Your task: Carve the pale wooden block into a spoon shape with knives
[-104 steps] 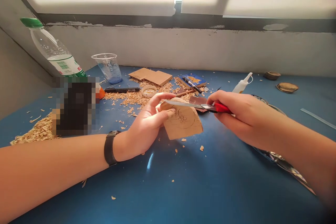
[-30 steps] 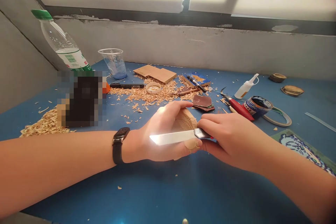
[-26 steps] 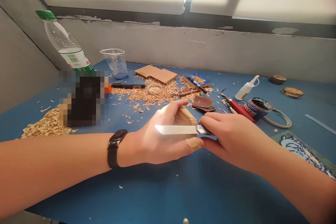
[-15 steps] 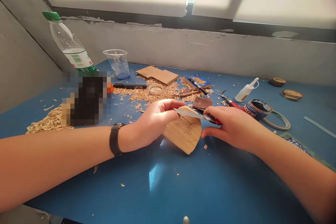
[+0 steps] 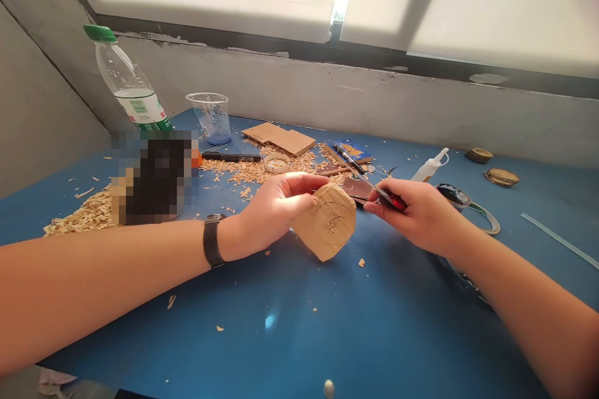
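My left hand [image 5: 276,206], with a dark watch on its wrist, grips a pale wood block [image 5: 330,227] by its upper left edge. The block is tilted above the blue table, and its face bears a drawn circle with a small sketch inside. Just right of the block, my right hand [image 5: 412,212] is closed around a knife [image 5: 390,198] with a red and dark handle. Its blade points up and to the left, apart from the wood. Behind the blade lies a brown leather-like piece [image 5: 358,190], partly hidden.
Wood shavings [image 5: 238,168] spread behind my hands, around a black marker [image 5: 231,156] and flat boards [image 5: 281,137]. A plastic cup [image 5: 213,118] and a bottle [image 5: 135,87] stand at the back left. A white glue bottle [image 5: 428,168] and a tape roll [image 5: 486,215] are at right.
The knife has moved right and away from the wood block, its blade now tipped upward. My left hand has turned the block so its drawn face shows more fully. The view has shifted slightly.
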